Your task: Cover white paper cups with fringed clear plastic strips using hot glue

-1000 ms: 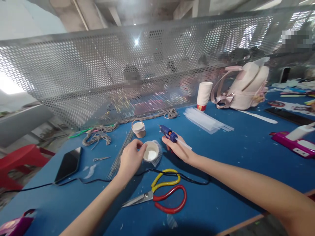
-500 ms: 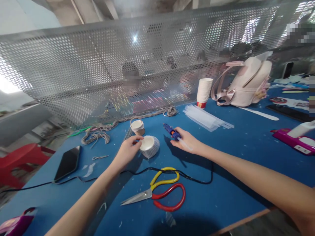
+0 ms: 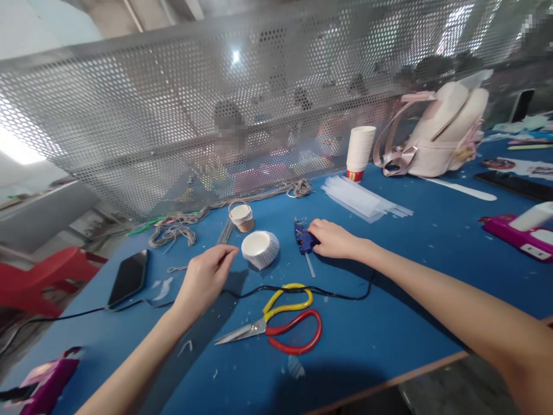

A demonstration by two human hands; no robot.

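A small white cup wrapped in pleated whitish material stands upright on the blue table. Just left of it is my left hand, thumb and fingertips pressed together, apart from the cup, with nothing seen in them. My right hand grips the blue glue gun from its right side. A clear glue stick sticks out of the gun's rear end. Behind the white cup stands a small basket-like cup with a thin handle. Scissors with yellow and red handles lie in front.
A black cable crosses the table past the scissors. A phone and grey cords lie left. Translucent strips, stacked paper cups, a backpack and a purple power strip are right. A perforated metal screen stands behind.
My left hand has let go of the white cup and drawn back left. My right hand has turned the glue gun, bringing it down to or near the table. The view has shifted slightly.
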